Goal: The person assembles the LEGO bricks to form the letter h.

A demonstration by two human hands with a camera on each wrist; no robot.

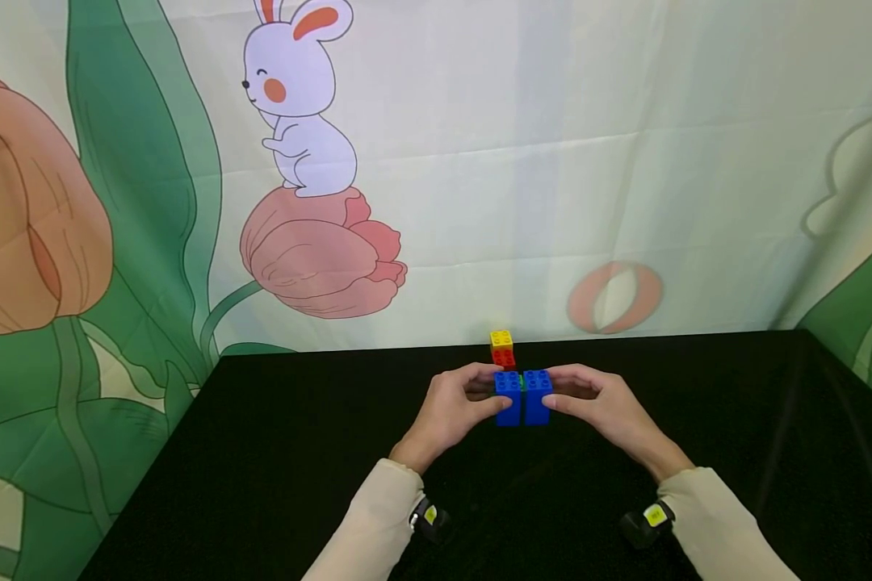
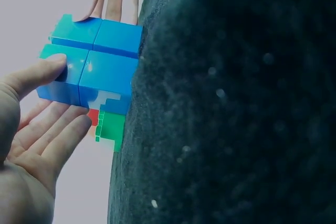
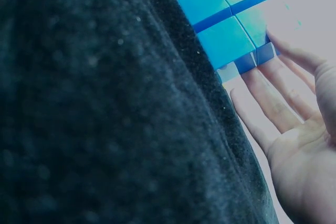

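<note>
Two blue block stacks, each two toy bricks high, stand upright side by side on the black table with a narrow gap between them. My left hand (image 1: pixel 450 407) pinches the left blue stack (image 1: pixel 507 410), its thumb on the near face. The right blue stack (image 1: pixel 536 410) is gripped the same way by my right hand (image 1: pixel 614 407). In the left wrist view, a seam divides the upper and lower bricks of the left stack (image 2: pixel 105 74). Close behind the stacks is a green brick (image 2: pixel 112 127), mostly hidden in the head view.
Farther back stand a red brick (image 1: pixel 504 357) and a yellow brick (image 1: pixel 501 338), seemingly stacked. The black cloth-covered table (image 1: pixel 298 452) ends at a printed curtain (image 1: pixel 465 242) with a rabbit and flowers.
</note>
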